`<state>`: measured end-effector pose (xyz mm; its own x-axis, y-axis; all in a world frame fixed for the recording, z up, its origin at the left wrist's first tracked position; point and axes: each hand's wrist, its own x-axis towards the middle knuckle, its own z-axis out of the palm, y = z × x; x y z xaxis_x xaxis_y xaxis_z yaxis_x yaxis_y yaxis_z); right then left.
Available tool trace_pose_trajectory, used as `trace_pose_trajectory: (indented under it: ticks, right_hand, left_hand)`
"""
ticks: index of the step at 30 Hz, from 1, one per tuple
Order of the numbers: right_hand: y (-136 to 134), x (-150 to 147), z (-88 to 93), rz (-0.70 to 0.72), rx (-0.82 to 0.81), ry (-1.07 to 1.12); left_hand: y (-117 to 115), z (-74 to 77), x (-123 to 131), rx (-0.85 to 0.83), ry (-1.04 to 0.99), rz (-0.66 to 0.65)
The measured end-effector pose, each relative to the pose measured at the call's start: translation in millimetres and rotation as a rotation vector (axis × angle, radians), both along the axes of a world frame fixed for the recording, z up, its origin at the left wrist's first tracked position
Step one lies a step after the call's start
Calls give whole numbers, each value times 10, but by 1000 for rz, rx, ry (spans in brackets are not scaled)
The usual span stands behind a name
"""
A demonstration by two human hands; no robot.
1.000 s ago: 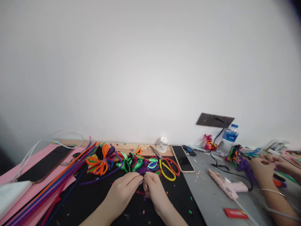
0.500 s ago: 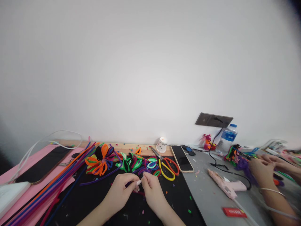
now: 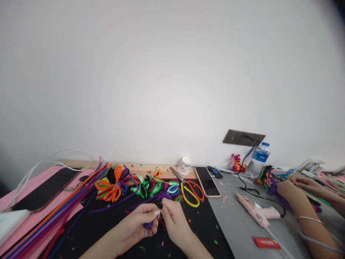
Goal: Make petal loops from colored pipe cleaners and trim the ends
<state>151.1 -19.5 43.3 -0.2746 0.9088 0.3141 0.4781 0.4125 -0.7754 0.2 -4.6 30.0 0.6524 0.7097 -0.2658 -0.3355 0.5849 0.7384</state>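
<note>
Over the black mat, my left hand is closed in a pinch, and a bit of purple pipe cleaner shows beneath its thumb. Its fingertips meet those of my right hand, which is also closed and pinches at the same pipe cleaner; the exact grip is hidden by the fingers. Just beyond them lie green, purple and white pipe-cleaner loops. An orange pipe-cleaner flower rests farther left, with a long purple strand curving beside it.
Scissors with yellow and orange handles, a paper cup and a phone lie beyond my right hand. At left is a bundle of pipe cleaners. A pink glue gun and a co-worker's hands are on the right.
My left hand has turned and opened its palm side more to view, revealing the purple pipe cleaner. My right hand stays almost in place. The view has shifted slightly.
</note>
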Motion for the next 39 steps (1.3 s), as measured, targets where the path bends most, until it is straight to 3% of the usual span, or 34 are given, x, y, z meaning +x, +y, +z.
trace_pose_trajectory:
  ticks: [4,8,12,17,22,29,35,39]
  right_hand:
    - [57,-2,-49,-9,-104,137]
    - [109,31,-104,-123,-108,179]
    - [139,63,-135,-198,-125,228]
    - [139,45,-168,-196,-121,224]
    - [130,30,-166,-186,-134,267]
    - [87,0,-83,-56,-215,280]
    - [90,10,-52,-136,-136,232]
    - [110,20,-55,-123,-172,252]
  left_hand:
    - [10,21,38,1,62,25]
    - [38,22,63,3,99,55]
    - [79,-3,54,233,258,176]
    - [76,-16,51,490,436,207]
    - [64,-15,42,544,463,263]
    - [96,-74,26,584,449,263]
    - [122,-43,37,516,430,298]
    - [127,-50,25,504,447,330]
